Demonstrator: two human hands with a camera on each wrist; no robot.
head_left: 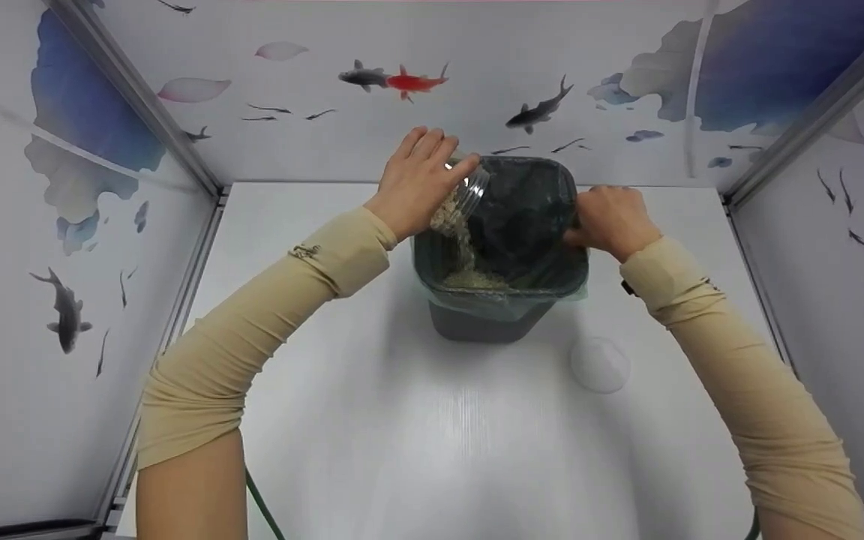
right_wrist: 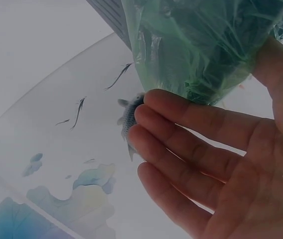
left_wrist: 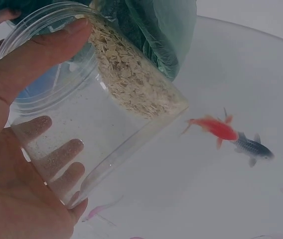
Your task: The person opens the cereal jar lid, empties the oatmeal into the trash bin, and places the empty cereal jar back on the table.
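Note:
My left hand (head_left: 417, 184) grips a clear, wide-mouthed plastic jar (left_wrist: 94, 134), thumb by the threaded rim and fingers along the far side. The jar is tipped over the left part of a dark grey trash bin (head_left: 477, 322). Pale oat-like flakes (left_wrist: 134, 74) lie along its lower wall, and a stream of them falls into the bin. Inside, a small heap of flakes (head_left: 475, 280) sits toward the near side. A green plastic bag (right_wrist: 196, 45) lines the bin and folds over its rim. My right hand (head_left: 616, 217) holds the bin's right rim, its thumb hidden partly behind the bag.
A round translucent lid (head_left: 601, 365) lies on the white table (head_left: 432, 435), right of the bin and closer to me. Panels printed with fish stand behind (head_left: 477, 45) and on both sides. Part of a green cord (head_left: 263, 502) shows at the lower left.

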